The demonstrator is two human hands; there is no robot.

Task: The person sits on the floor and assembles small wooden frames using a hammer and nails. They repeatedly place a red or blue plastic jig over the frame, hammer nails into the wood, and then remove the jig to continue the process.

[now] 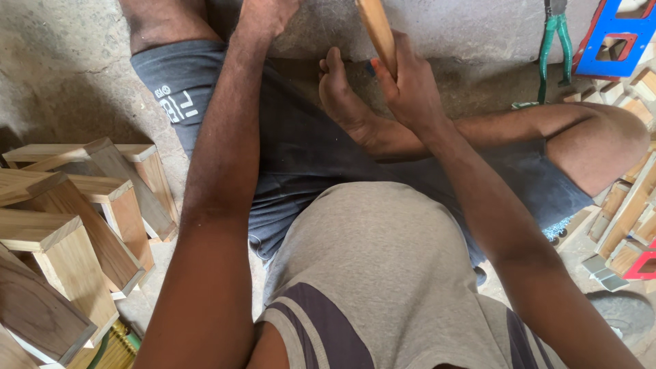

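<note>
Grey shirt (376, 273) fills my near view; beyond it my right hand (410, 89) grips a wooden handle (377, 27) running up out of frame, nearer than my left hand (266, 14), whose grip I cannot tell.

The scene is viewed from a single camera worn on the head, directed steeply downward over the person's own torso and lap toward the floor. The view is close: the forearms fill the middle of the frame. The right hand (408, 85) is seen near the top centre, the left hand (268, 14) is cut by the upper edge. Stacked wooden blocks (75, 232) are caught far left of the left hand, a blue frame (618, 31) far right of the right hand. No second view is provided.
</note>
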